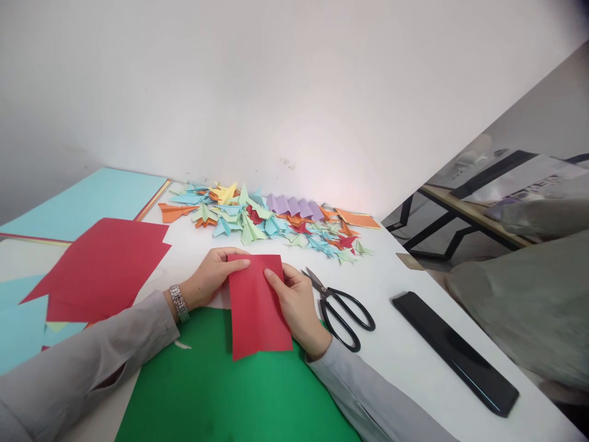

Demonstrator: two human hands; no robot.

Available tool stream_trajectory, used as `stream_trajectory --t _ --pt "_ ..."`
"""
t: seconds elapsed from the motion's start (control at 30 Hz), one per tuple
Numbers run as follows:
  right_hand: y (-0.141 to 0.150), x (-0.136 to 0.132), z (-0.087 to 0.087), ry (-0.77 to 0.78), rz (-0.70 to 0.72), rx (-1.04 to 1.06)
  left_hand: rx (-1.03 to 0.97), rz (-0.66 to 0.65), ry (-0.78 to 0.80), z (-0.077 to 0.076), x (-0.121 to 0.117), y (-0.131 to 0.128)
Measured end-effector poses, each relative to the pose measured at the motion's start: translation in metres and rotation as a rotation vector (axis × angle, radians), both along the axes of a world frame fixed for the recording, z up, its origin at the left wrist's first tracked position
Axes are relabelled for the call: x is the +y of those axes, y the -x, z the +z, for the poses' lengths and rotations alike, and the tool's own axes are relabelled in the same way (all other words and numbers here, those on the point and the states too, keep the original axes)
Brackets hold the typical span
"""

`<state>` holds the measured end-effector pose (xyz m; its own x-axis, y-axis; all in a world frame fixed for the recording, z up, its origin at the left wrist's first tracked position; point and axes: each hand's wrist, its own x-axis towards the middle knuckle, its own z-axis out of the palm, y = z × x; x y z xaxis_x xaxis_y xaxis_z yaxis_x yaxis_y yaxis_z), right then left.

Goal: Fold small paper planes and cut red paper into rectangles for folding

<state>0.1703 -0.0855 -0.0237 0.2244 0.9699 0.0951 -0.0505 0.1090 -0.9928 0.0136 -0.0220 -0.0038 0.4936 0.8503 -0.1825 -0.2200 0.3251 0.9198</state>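
Observation:
A red sheet of paper (pixel 260 313) with a faint lengthwise crease is held up between my two hands, above a green sheet (pixel 207 387). My left hand (pixel 214 276), a metal watch on its wrist, pinches the upper left corner with the thumb in front. At the upper right, my right hand (pixel 297 301) grips the edge, its thumb pressed on the front face. Fingers behind the paper are partly hidden. Just right of my right hand lie black-handled scissors (pixel 340 307), blades slightly apart.
Many small folded paper planes (pixel 251 230) lie heaped along the wall, with a purple pleated strip (pixel 294 207) among them. Larger red sheets (pixel 110 264) and blue sheets (pixel 87 199) lie left. A long black object (pixel 455 350) rests near the table's right edge. Beyond it is another person's clothing (pixel 524 301).

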Motion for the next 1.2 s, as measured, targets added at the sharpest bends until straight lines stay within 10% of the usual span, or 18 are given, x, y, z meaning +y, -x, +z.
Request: stream_trajectory --t 1.2 --pt "0.0016 0.0002 0.0009 -0.037 0.0 -0.107 0.039 0.009 -0.07 -0.0053 -0.0015 -0.002"
